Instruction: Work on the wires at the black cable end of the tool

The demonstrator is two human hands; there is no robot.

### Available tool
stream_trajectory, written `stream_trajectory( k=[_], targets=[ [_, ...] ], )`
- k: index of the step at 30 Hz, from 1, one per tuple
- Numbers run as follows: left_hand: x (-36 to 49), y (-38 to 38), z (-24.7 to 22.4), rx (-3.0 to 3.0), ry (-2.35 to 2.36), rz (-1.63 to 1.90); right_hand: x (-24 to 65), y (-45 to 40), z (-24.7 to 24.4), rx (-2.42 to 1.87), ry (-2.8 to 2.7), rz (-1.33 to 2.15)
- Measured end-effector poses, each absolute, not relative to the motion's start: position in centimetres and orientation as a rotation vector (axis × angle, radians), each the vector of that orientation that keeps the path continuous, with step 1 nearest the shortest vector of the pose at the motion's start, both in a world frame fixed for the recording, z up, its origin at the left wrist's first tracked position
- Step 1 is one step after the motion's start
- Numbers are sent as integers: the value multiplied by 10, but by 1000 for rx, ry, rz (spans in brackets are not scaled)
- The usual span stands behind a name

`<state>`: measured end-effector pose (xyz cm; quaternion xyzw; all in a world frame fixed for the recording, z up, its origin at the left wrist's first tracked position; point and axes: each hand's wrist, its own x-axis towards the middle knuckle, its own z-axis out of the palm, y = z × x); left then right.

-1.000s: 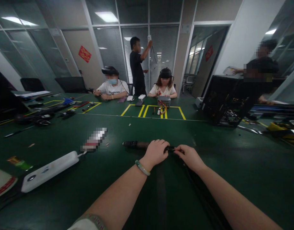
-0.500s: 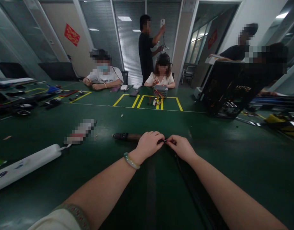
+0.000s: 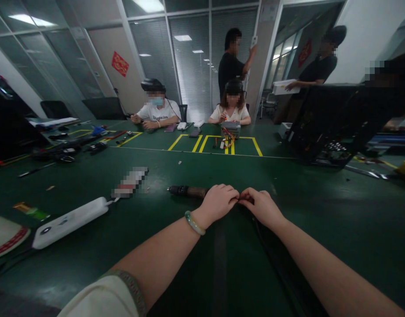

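A dark cylindrical tool handle (image 3: 187,191), black at its tip and brown further along, lies on the green mat. My left hand (image 3: 218,204) closes over its rear end. My right hand (image 3: 261,207) meets the left at the fingertips, pinching a thin black cable (image 3: 271,248) that runs from the hands toward me across the mat. The fingers hide the join between the handle and the cable.
A white power strip (image 3: 70,222) and a pixelated object (image 3: 129,182) lie to my left. A black computer case (image 3: 327,123) stands at right. Ahead, a metal power supply (image 3: 231,130) with coloured wires sits in yellow tape markings. Seated and standing co-workers surround the table.
My fingertips have closed up and now touch, covering the small black piece seen between them earlier. The whole view has shifted as my head moved.
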<state>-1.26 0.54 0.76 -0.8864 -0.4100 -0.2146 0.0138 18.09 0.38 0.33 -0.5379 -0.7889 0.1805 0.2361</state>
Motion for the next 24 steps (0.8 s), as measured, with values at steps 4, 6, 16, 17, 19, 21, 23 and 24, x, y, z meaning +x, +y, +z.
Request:
stream_trajectory(
  k=[4, 6, 16, 17, 19, 21, 23, 24],
  targets=[
    [-13, 6, 8, -2750, -1275, -656, 184, 1, 3, -1485, -2229, 484],
    [-14, 6, 9, -2753, -1267, -635, 185, 0, 2, -1487, -2237, 510],
    [-16, 10, 7, -2782, -1269, -640, 184, -3, 5, -1474, -2163, 574],
    [-16, 11, 7, -2786, -1275, -651, 184, -1, 3, -1458, -2149, 588],
    [-15, 11, 5, -2785, -1297, -667, 185, 3, -1, -1440, -2122, 610],
    [-15, 12, 4, -2772, -1329, -679, 186, 5, -5, -1436, -2108, 635],
    [-15, 11, 4, -2769, -1342, -686, 186, 6, -6, -1445, -2100, 662],
    [-15, 11, 4, -2774, -1337, -688, 186, 7, -7, -1451, -2099, 673]
  ],
)
